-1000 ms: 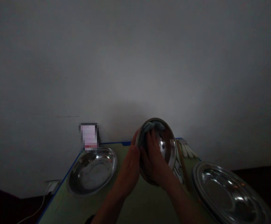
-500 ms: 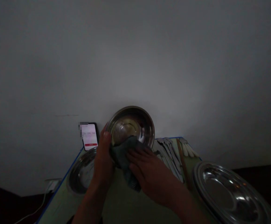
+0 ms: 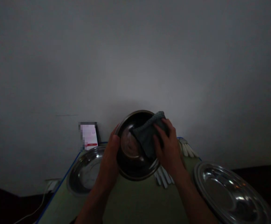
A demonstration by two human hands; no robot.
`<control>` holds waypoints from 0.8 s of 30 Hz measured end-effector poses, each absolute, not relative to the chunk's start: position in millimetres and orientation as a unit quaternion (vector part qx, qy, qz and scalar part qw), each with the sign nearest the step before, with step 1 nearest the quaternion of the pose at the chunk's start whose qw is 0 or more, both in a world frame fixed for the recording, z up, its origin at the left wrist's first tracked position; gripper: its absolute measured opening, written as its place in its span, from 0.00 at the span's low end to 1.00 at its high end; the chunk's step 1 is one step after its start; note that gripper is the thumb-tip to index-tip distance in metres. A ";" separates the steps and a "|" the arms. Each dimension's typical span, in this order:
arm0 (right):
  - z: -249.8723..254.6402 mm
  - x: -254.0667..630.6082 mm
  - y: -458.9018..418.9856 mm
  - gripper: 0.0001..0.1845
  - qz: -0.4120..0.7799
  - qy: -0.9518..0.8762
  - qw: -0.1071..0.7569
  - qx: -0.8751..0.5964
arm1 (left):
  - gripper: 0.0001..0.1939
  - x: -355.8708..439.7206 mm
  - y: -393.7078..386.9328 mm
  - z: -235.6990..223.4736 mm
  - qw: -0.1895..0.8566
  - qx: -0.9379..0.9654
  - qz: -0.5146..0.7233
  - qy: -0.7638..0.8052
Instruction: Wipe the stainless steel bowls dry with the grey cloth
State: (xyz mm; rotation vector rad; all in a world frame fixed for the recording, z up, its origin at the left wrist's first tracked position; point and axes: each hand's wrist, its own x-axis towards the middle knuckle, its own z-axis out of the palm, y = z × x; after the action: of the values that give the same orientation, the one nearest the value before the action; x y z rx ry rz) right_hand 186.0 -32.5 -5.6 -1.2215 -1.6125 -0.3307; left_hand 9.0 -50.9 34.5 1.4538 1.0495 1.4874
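A shiny metal bowl (image 3: 128,165) is held up above the table, its inside facing me. My left hand (image 3: 111,158) is closed on the bowl's left rim, thumb on the near side and fingers behind it. In my right hand (image 3: 167,144) is a dark grey-green cloth (image 3: 147,137), pressed against the bowl's right inner wall and rim. One corner of the cloth sticks up past the rim. The bowl and my right hand hide part of the cutlery behind them.
Another metal bowl (image 3: 76,183) stands on the green table (image 3: 130,202) at left, near a phone (image 3: 90,137) against the wall. Several utensil handles (image 3: 163,177) and white-handled spoons (image 3: 188,149) lie at right. Stacked large metal plates (image 3: 219,189) are at the right edge.
My right hand has moved the cloth from the bowl's lower inside up to its right side. The bowl has shifted right and slightly down, with my left hand still on its rim.
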 end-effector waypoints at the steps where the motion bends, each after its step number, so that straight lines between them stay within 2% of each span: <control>1: -4.2 188.7 -31.8 0.17 -0.120 -0.648 0.552 -0.510 | 0.30 6.6 -49.0 34.3 0.400 0.577 0.581 0.413; 2: -3.6 190.7 -31.4 0.15 -0.095 -0.627 0.575 -0.517 | 0.29 4.5 -47.0 33.3 0.405 0.582 0.575 0.408; 4: -4.9 192.8 -30.9 0.18 -0.039 -0.599 0.586 -0.544 | 0.28 1.7 -42.8 28.8 0.419 0.595 0.560 0.396; 8: -16.0 191.3 -28.0 0.33 0.023 -0.638 0.522 -0.566 | 0.27 -0.3 -36.5 16.7 0.443 0.614 0.529 0.384; 12: -25.1 188.4 -24.0 0.40 0.022 -0.664 0.494 -0.561 | 0.28 -1.3 -36.3 15.1 0.461 0.600 0.515 0.403; 15: -24.1 190.0 -22.5 0.38 0.018 -0.657 0.505 -0.560 | 0.29 -2.8 -38.4 20.0 0.469 0.585 0.514 0.418; 20: -15.8 200.6 -22.4 0.24 -0.002 -0.661 0.516 -0.545 | 0.26 -6.2 -38.2 23.0 0.470 0.544 0.534 0.445; 24: -13.2 202.4 -23.3 0.27 -0.080 -0.583 0.557 -0.586 | 0.25 -0.6 -36.6 23.2 0.489 0.527 0.547 0.430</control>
State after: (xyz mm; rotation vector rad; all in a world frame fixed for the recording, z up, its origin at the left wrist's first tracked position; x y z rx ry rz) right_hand 202.4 -23.3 -13.2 -1.3831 -1.3749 -0.1890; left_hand -0.6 -36.6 23.2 1.2799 1.0442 1.3301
